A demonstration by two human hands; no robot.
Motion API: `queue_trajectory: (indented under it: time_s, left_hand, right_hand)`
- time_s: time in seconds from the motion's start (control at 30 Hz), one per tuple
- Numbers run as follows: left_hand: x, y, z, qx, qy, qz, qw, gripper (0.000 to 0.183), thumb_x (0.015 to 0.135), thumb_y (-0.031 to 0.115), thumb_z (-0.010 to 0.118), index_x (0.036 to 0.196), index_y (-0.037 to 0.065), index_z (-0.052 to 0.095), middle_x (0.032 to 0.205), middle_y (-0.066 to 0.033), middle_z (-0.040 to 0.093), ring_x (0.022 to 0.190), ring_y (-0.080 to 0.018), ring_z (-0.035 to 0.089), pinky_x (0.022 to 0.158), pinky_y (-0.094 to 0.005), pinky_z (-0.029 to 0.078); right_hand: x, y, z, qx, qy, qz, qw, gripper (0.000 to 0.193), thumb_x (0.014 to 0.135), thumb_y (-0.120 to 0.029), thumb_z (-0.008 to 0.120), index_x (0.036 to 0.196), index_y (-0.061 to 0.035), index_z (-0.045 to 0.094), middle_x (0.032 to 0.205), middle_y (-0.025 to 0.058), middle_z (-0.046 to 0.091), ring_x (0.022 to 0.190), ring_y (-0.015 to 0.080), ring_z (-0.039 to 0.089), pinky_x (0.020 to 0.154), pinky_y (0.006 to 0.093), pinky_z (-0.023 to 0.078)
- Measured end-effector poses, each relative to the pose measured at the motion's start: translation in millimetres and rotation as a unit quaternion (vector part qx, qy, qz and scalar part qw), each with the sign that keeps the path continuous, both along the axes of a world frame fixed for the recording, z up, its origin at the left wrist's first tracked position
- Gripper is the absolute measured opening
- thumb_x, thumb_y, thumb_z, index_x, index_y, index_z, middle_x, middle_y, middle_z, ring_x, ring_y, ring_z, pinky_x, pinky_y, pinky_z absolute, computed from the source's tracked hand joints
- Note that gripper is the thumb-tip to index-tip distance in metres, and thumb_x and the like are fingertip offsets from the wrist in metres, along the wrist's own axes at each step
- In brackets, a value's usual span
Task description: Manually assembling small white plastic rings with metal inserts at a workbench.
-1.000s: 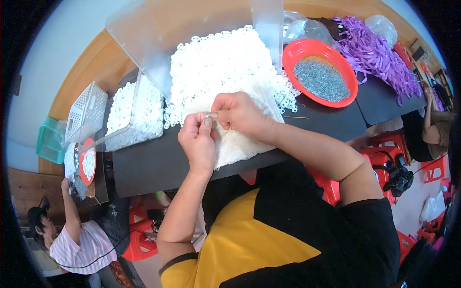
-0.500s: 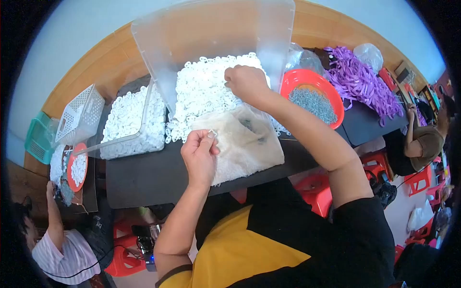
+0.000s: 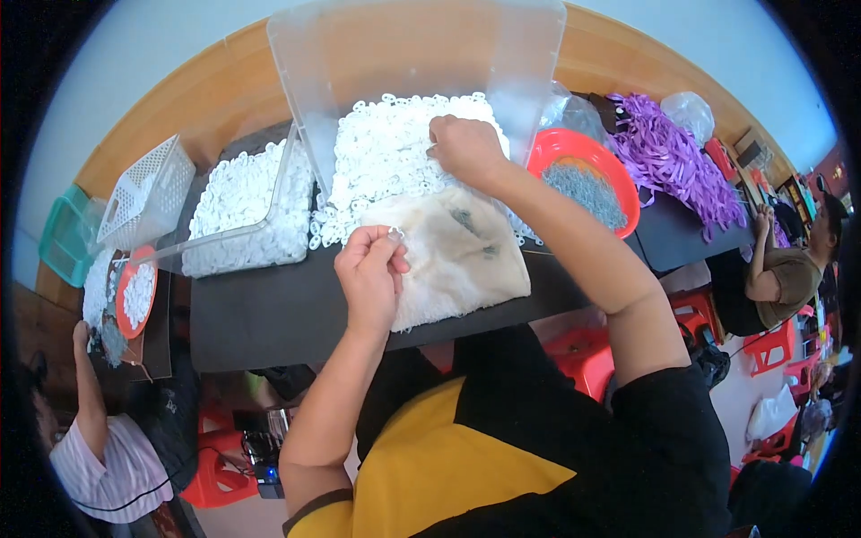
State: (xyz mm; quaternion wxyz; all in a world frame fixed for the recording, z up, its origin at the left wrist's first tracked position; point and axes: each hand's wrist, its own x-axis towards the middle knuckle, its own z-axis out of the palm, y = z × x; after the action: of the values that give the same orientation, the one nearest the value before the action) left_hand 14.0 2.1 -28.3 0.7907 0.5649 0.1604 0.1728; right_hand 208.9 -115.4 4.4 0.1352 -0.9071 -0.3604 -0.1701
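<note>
My left hand (image 3: 368, 278) is above the left edge of a stained cream cloth (image 3: 457, 260), pinching a small white plastic ring (image 3: 395, 232) between thumb and forefinger. Reaching over a heap of similar white pieces (image 3: 381, 148), my right hand (image 3: 468, 151) has its fingers curled together at the heap's surface. What its fingertips hold, if anything, is hidden. The heap spills from a large clear plastic bin (image 3: 413, 58) tipped toward me, and the cloth lies just in front of it on the dark table.
Left stands a clear box (image 3: 247, 202) of white pieces, beside a white basket (image 3: 148, 202). At right are a red bowl (image 3: 587, 179) of small metal parts and a purple ribbon pile (image 3: 668, 166). Co-workers sit at left (image 3: 117, 466) and right (image 3: 794, 260).
My right hand has shifted slightly, staying over the white heap. My left hand still holds the small ring near the cloth. The whole view has tilted a little.
</note>
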Motion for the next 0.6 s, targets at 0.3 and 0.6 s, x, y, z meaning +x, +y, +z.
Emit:
queue_trajectory:
  time_s: [0.3, 0.6]
  left_hand:
    - [1, 1, -3, -0.02, -0.021, 0.001, 1.0, 0.009, 0.086, 0.008, 0.057, 0.086, -0.001, 0.058, 0.07, -0.0075, 0.059, 0.05, -0.0097, 0.052, 0.037, -0.0207, 0.034]
    - [0, 9, -3, -0.09, -0.047, 0.014, 0.995, 0.009, 0.087, 0.008, 0.055, 0.087, -0.001, 0.054, 0.07, -0.0089, 0.057, 0.049, -0.0132, 0.051, 0.037, -0.0236, 0.034]
  right_hand:
    - [3, -6, -14, -0.064, -0.062, 0.007, 0.996, 0.015, 0.078, -0.014, 0.06, 0.089, -0.0036, 0.062, 0.092, 0.0157, 0.065, 0.084, 0.034, 0.065, 0.073, 0.0457, 0.05]
    - [-92, -3, -15, 0.007, 0.053, 0.156, 0.986, 0.013, 0.079, -0.018, 0.065, 0.084, -0.0068, 0.06, 0.088, 0.0128, 0.064, 0.079, 0.0325, 0.064, 0.067, 0.0428, 0.049]
